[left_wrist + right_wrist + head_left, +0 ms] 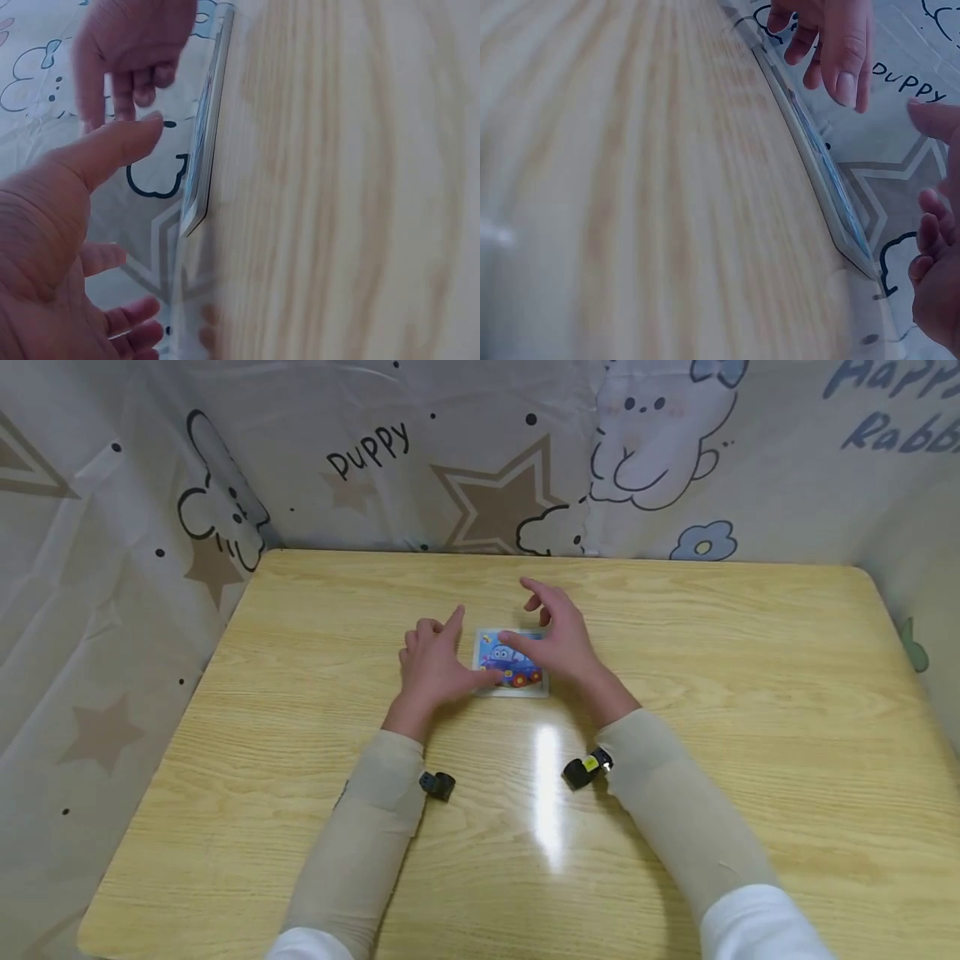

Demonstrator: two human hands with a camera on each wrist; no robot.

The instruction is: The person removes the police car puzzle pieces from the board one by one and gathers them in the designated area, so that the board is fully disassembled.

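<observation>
The picture board [517, 665], just above the centre of the head view, is a thin, pale-bordered rectangle that looks light and stiff, probably smooth on its printed face, so its side edges seem the best place to pinch. The left hand [435, 662], with its thumb over the lower-left part, and the right hand [558, 639], with its thumb over the upper part, have loosely spread fingers and grip nothing. Beneath is a wood-grained table [750, 735], with a patterned cloth [300, 410] across the frame's top.
</observation>
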